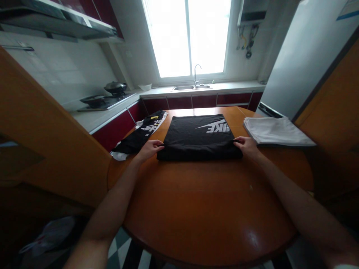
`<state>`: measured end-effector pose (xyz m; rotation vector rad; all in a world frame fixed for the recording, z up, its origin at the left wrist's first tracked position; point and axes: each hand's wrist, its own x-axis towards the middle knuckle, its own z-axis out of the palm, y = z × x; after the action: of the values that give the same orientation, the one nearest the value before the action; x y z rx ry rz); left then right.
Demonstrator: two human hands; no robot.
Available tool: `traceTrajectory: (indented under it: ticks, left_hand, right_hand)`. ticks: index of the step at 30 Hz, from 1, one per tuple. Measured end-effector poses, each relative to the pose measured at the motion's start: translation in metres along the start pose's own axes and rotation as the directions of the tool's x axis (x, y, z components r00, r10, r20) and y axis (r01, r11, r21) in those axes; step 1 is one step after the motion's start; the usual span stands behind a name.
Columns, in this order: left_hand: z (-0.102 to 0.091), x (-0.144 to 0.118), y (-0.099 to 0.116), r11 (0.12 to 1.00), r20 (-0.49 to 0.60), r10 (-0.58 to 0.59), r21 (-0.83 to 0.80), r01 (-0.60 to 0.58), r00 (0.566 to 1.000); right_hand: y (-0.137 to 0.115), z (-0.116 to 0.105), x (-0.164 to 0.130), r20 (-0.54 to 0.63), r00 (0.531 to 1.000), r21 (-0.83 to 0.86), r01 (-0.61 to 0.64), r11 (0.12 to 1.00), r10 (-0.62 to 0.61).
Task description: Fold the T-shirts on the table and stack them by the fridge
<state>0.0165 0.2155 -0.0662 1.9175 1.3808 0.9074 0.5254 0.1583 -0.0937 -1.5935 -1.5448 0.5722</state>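
Note:
A black T-shirt [190, 129] with a white swoosh and letters lies folded into a flat rectangle on the wooden table [207, 209]. Its near part is turned over in a thick fold. My left hand [151, 148] pinches the left end of that fold between thumb and fingers. At the right end, my right hand [246, 145] grips the fold's upper edge the same way. The cloth between both hands is stretched fairly straight across. What lies inside the fold is hidden.
Left of the shirt lies a pile of black and white clothes [140, 134]. White folded cloth [276, 130] lies at the table's right side. Beyond are a sink [183, 88], a stove with pans [114, 87] and a tall fridge [305, 56].

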Motion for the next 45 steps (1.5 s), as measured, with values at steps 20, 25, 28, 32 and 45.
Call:
traceTrajectory:
  ticks: [20,25,28,32,45]
  left_hand:
    - [0.005,0.071,-0.008,0.984,-0.192,-0.100,-0.161,0.069,0.976]
    - [0.012,0.106,-0.022,0.982,-0.179,-0.129,-0.162,0.100,0.975]
    - [0.017,0.123,-0.031,0.982,-0.171,-0.137,-0.149,0.111,0.976]
    - [0.022,0.139,-0.041,0.982,-0.157,-0.151,-0.135,0.130,0.976]
    - [0.009,0.119,-0.047,0.983,-0.290,-0.183,-0.026,0.183,0.939]
  right_hand:
    - [0.000,-0.002,0.085,0.018,0.997,0.215,-0.076,0.974,0.074]
    - [0.005,0.008,0.116,0.055,0.983,0.212,-0.183,0.960,0.175]
    - [0.009,0.014,0.129,0.076,0.973,0.200,-0.228,0.953,0.217]
    - [0.016,0.019,0.143,0.083,0.968,0.157,-0.246,0.957,0.235]
    - [0.021,0.024,0.146,-0.142,0.989,-0.317,-0.078,0.945,0.034]
